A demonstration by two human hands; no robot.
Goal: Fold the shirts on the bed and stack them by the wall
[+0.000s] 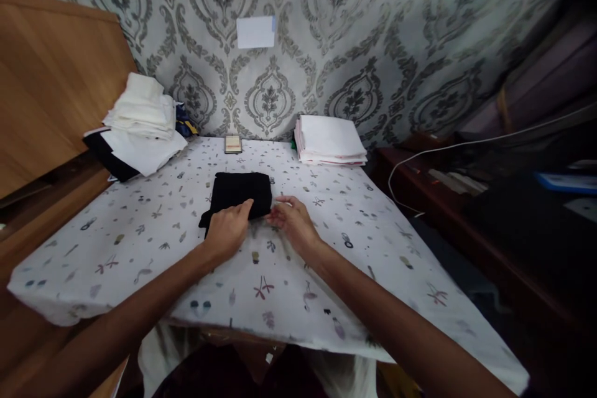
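A folded black cloth (242, 191), which looks like a garment, lies on the table in front of me. My left hand (229, 229) is at its near edge, fingers curled around that edge and one digit stretched over the top of the fabric. Beside the near right corner of the cloth is my right hand (293, 221). Its fingers are bent and a little apart, with the tips at the corner; I see no fabric between them.
A patterned white sheet (298, 286) covers the table. Stacked white cloths (140, 109) stand at the back left, near a wooden cabinet (60, 87). Another folded white stack (330, 140) and a small box (233, 144) sit along the wall. A pale cable (448, 147) hangs at the right.
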